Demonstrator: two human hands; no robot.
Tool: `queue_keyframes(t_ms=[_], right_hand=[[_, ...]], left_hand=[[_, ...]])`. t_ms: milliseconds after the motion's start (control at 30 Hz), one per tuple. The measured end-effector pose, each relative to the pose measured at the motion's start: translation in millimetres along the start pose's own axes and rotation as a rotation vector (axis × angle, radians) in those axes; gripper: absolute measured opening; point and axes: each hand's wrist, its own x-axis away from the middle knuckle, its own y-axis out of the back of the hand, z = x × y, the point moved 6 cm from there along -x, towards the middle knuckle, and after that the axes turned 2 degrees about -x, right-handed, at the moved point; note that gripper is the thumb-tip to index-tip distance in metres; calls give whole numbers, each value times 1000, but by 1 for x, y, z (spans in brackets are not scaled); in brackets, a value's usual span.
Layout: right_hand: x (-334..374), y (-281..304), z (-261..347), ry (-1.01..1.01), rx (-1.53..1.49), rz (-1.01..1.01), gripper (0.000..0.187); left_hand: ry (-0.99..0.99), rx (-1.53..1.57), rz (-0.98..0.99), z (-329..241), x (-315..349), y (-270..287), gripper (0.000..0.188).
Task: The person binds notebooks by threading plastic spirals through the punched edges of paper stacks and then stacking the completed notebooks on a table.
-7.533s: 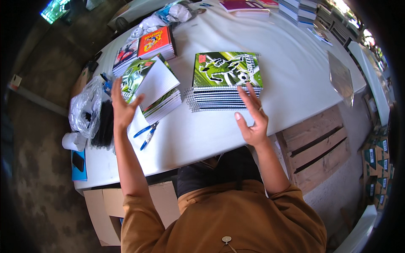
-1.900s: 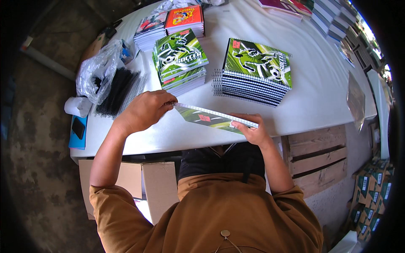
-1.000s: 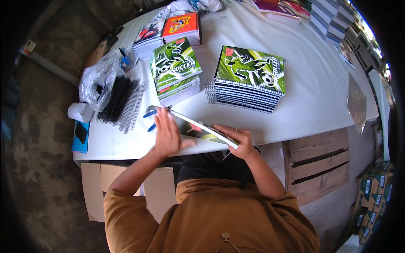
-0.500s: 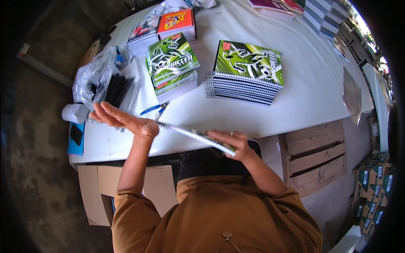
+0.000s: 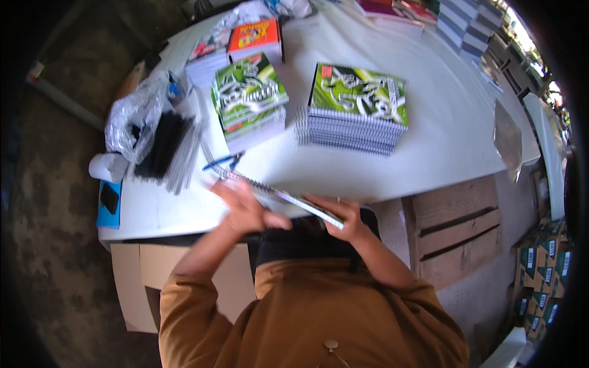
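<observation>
At the near table edge my right hand (image 5: pixel 345 216) grips a thin notebook (image 5: pixel 310 210), held edge-on, with its fingers along the upper side. A dark wire spiral (image 5: pixel 261 185) runs from the notebook's left end along its edge and curves up past the blue-handled pliers (image 5: pixel 222 162) on the table. Just below that spiral, my left hand (image 5: pixel 246 207) is blurred by motion, its thumb stretched out and fingers apart, holding nothing I can see. Beyond stand two stacks of green-covered notebooks; the right stack (image 5: pixel 356 98) shows wire spirals at its left side, the left stack (image 5: pixel 251 92) is uneven.
Black and silver wire spirals (image 5: pixel 162 147) lie at the left beside a clear plastic bag (image 5: pixel 132 116). A dark phone (image 5: pixel 109 196) rests on a blue item. Farther back is an orange-covered stack (image 5: pixel 254 37). Below the table are an open cardboard box (image 5: pixel 132 276) and a wooden pallet (image 5: pixel 454 227).
My left hand has swung right and down, nearer the notebook. The wire spiral's free end now shows curving up by the pliers. My right hand keeps its grip, almost unmoved.
</observation>
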Motion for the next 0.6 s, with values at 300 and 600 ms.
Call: queue_keyframes(t_ms=[300,600], right_hand=[[13,-2,1,-19,8,-16,47],[-2,2,-2,-291,-356,-72,34]], left_hand=[[145,-42,-170,15,-44,18,108],[222,428,175,2,-60,2,57]])
